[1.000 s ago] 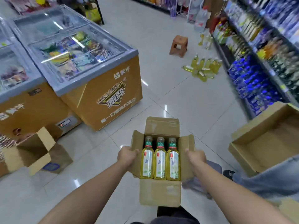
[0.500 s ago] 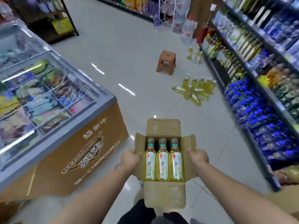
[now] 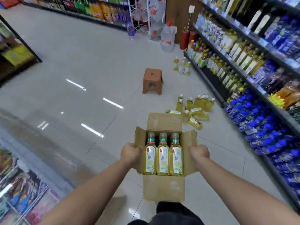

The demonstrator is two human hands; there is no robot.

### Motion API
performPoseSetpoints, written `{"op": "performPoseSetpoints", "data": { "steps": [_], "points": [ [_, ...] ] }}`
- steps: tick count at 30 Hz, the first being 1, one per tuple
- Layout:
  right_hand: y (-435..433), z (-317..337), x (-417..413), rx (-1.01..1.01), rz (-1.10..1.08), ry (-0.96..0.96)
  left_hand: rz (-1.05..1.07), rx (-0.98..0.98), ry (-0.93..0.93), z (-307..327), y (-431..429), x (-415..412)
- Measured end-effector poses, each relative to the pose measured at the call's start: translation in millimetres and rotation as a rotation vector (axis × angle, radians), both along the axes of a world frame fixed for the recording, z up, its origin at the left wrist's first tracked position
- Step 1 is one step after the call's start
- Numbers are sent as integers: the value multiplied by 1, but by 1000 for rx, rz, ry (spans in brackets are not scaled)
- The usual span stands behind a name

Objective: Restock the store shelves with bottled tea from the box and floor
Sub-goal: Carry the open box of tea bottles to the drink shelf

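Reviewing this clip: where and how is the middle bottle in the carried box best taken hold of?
Grip the middle bottle at its neck, from above. Its body is wedged between two neighbours in the box; only the narrower necks leave finger gaps.

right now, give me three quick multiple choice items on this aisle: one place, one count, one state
1. Where is the stool? A) on a shelf B) atop a freezer C) on the floor beyond the box
2. How many bottles show in the box? A) two B) three C) six
3. The box is A) open, held at both sides B) taped shut C) lying flat

C: it stands on the floor ahead.
B: three caps side by side.
A: flaps spread, left hand and right hand grip the sides.
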State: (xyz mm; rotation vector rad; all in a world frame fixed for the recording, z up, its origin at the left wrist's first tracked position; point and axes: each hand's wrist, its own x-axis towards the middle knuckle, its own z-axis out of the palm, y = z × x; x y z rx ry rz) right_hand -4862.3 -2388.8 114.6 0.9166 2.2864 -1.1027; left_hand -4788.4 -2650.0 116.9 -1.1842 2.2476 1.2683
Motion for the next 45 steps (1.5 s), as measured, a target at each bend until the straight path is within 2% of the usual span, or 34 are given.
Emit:
{"op": "performPoseSetpoints", "data": {
  "steps": [7,11,16,21,27,30,32,37,45],
  "points": [
    [-77,1,-231,6,-28,-40,4,19,0,6,-73,-235],
    [-113,4,-360,35,-61,-47,-68,-9,2,7,-110,-374],
    [-145,-4,-508,40,-204,-21,-238,-31,4,-1,-148,-562],
    [-160,-16,-646,20,-456,-26,-435,-81,4,-11,-158,-747],
    [-142,-26,-786,7,-654,-21,-632,-129,24,0,-126,-937],
    [-118,-32,-856,15,-708,-13,-709,-251,53,-1,-101,-1023],
    [-100,-35,-897,24,-758,-23,-734,-186,13,-4,-80,-1075],
    [-55,-23,-975,71,-867,-41,-827,-104,29,-11,-20,-1183],
    [14,-14,-1055,126,-1042,-48,-1016,-67,4,-9,81,-1300]
  ]
}}
